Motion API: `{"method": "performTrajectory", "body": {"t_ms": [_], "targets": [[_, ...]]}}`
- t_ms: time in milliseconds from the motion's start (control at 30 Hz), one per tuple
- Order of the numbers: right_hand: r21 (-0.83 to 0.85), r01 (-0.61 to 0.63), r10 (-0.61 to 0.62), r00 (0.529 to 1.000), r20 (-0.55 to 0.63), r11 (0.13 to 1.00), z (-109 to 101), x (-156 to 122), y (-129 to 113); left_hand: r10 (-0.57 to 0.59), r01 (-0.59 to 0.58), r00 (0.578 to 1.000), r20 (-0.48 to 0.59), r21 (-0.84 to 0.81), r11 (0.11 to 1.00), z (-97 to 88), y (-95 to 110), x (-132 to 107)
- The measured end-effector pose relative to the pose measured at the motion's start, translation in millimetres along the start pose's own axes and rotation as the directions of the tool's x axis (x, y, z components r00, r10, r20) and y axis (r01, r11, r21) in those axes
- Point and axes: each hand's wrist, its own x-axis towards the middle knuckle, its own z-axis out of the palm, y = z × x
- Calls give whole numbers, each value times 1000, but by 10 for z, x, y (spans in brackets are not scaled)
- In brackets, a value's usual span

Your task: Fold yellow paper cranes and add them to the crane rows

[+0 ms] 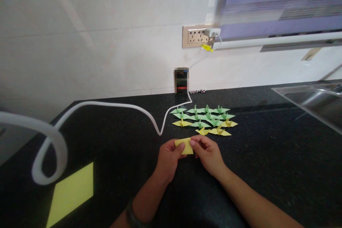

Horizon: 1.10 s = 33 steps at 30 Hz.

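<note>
Between my two hands is a small folded piece of yellow paper (188,146), held just above the dark countertop. My left hand (169,156) pinches its left side, thumb on top. On the opposite side, my right hand (208,153) grips the right edge between thumb and fingers. Just beyond my hands stand several folded paper cranes in rows, green cranes (200,124) mostly at the back and yellow cranes (219,131) mostly at the front. The undersides of the folded paper and some fingertips are hidden.
Flat yellow paper (73,194) lies at the lower left of the black countertop (120,135). A white cable (117,105) loops across the left side to a phone-like device (181,80) against the wall. A steel sink (315,101) is at right, a socket (196,36) above.
</note>
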Motion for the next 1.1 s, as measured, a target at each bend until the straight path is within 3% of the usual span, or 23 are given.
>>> {"method": "performTrajectory", "body": {"t_ms": [1100], "targets": [[-76, 18, -18, 1000, -3, 997, -16, -1, -10, -13, 11, 999, 44, 34, 999, -17, -11, 14]]}}
